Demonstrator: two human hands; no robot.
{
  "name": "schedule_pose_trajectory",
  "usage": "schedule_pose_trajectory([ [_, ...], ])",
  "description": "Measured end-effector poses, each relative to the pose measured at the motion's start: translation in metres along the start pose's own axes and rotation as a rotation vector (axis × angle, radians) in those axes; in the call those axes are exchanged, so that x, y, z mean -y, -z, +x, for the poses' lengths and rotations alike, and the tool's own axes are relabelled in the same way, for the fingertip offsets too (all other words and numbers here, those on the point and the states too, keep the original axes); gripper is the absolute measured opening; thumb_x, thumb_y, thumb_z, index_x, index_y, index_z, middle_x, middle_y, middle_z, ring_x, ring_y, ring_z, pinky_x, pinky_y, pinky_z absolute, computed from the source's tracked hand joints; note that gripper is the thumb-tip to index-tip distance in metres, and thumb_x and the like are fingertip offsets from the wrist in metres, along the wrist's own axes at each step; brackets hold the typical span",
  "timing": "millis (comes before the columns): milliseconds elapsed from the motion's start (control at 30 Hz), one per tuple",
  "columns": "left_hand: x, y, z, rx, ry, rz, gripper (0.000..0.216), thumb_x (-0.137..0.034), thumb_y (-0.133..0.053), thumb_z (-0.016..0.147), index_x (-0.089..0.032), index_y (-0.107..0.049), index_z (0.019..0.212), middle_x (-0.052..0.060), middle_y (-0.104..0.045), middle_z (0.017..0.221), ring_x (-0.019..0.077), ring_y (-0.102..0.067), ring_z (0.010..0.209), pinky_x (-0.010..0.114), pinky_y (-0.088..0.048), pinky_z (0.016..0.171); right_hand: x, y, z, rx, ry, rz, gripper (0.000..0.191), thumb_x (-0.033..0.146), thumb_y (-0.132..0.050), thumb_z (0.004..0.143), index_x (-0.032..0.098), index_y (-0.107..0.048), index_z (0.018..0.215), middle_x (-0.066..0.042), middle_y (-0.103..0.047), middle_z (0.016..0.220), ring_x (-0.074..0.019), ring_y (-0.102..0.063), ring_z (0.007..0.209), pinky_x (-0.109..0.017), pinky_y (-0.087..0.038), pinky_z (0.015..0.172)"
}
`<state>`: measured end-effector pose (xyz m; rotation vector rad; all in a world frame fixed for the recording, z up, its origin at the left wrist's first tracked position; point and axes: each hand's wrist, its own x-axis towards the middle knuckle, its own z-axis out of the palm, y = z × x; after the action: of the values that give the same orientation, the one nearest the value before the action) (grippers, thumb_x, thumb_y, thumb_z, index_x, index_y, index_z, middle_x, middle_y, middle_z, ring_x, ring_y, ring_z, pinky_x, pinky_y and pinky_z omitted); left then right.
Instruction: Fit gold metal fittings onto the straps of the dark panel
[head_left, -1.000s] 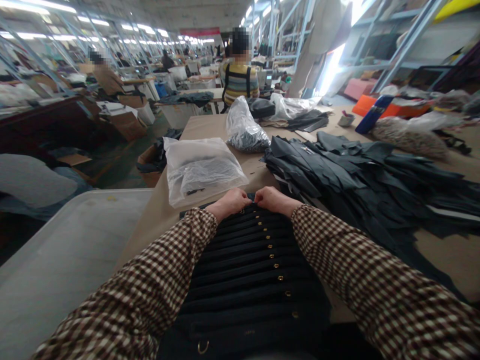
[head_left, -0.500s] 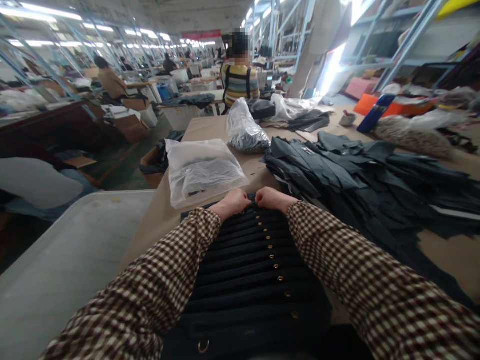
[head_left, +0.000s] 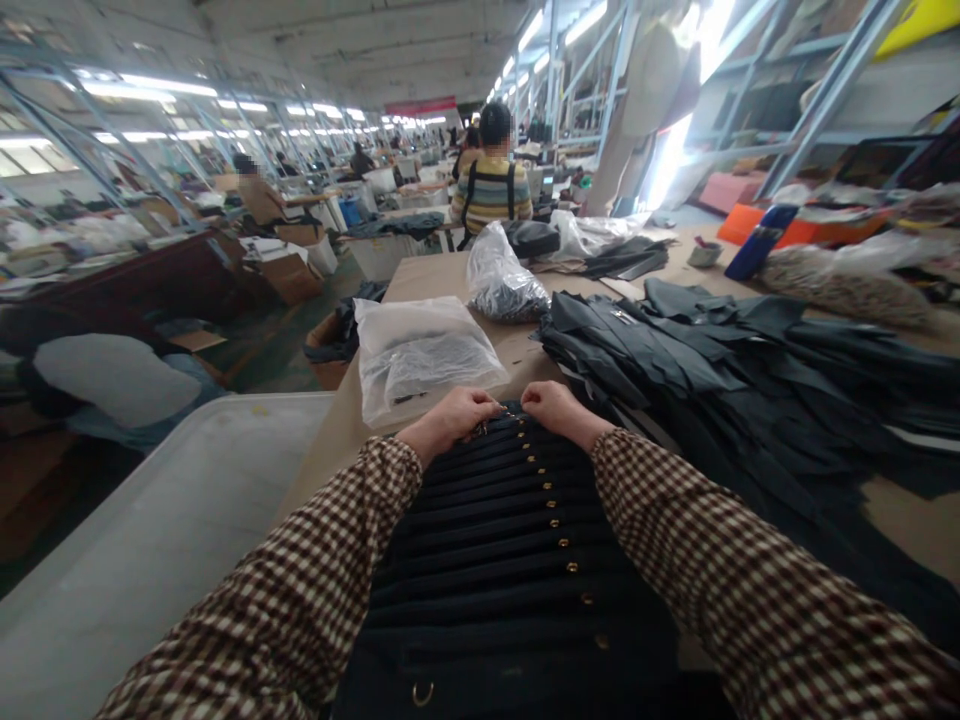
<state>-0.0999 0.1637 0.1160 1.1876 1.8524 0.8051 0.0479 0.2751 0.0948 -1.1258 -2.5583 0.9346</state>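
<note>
As left hand (head_left: 452,418) faces right hand (head_left: 561,412), arms (head_left: 300,565) outstretched

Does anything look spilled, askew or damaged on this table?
Nothing looks plainly spilled or damaged. The dark heap at right does look untidy: its pieces fan out unevenly, unlike the neatly overlapped black pieces in the foreground.

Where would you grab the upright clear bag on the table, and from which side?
I'd pinch the bag by its peaked top, probably from above and slightly left. The loose plastic narrows upward, while dark contents sit low in the wide base. The dark pile crowds its near right side; table shows at its left.
</note>
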Motion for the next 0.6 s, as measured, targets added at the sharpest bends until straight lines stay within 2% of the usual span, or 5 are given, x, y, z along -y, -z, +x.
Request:
schedule_pose_trajectory([
  [167, -0.008, -0.005, -0.023, 0.102, -0.104, -0.443, 0.047, -0.044, -0.056, 0.086, -0.019, -0.048, 0.125, -0.005, -0.049, 0.063, 0.0069, -0.045, 0.045, 0.015, -0.026, 0.034, 0.017, -0.009, -0.028, 0.054, 0.043, 0.574, 0.029, 0.033, -0.048, 0.089, 0.013, -0.064, 0.101, -0.002, -0.063, 0.07, -0.0089, -0.053, 0.055, -0.02, -0.043, 0.052],
  [267, -0.011, -0.012, -0.026, 0.168, -0.134, -0.759, 0.067, -0.044, -0.069, 0.077, -0.02, -0.04, 0.134, -0.006, -0.05, 0.061, 0.0068, -0.045, 0.043, 0.013, -0.022, 0.032, 0.027, -0.019, -0.04, 0.158, 0.026, 1.166, 0.031, 0.041, -0.065, 0.077, 0.014, -0.064, 0.091, -0.001, -0.061, 0.071, -0.0086, -0.055, 0.056, -0.02, -0.044, 0.053],
  [333, -0.011, -0.017, -0.026, 0.159, -0.122, -0.8, 0.07, -0.042, -0.071, 0.076, -0.019, -0.04, 0.134, -0.006, -0.051, 0.061, 0.0065, -0.045, 0.042, 0.013, -0.023, 0.031, 0.031, -0.024, -0.045, 0.162, 0.017, 1.35, 0.033, 0.042, -0.073, 0.069, 0.015, -0.064, 0.087, 0.0, -0.061, 0.071, -0.0095, -0.056, 0.059, -0.021, -0.047, 0.057],
  [467, -0.01, -0.023, -0.028, 0.174, -0.132, -0.788, 0.066, -0.041, -0.071, 0.076, -0.019, -0.044, 0.132, -0.003, -0.055, 0.067, 0.0063, -0.047, 0.044, 0.013, -0.025, 0.03, 0.032, -0.025, -0.046, 0.141, 0.023, 1.432, 0.034, 0.039, -0.076, 0.065, 0.016, -0.062, 0.085, 0.0, -0.061, 0.071, -0.0113, -0.057, 0.062, -0.025, -0.05, 0.062],
  [600, -0.007, -0.022, -0.028, 0.154, -0.075, -0.704, 0.049, -0.04, -0.071, 0.076, -0.02, -0.055, 0.118, -0.005, -0.052, 0.063, 0.0056, -0.046, 0.043, 0.013, -0.024, 0.031, 0.026, -0.01, -0.039, -0.095, -0.025, 1.221, 0.021, 0.038, -0.055, 0.084, 0.02, -0.055, 0.095, 0.0, -0.062, 0.074, -0.0113, -0.058, 0.059, -0.024, -0.049, 0.06],
])
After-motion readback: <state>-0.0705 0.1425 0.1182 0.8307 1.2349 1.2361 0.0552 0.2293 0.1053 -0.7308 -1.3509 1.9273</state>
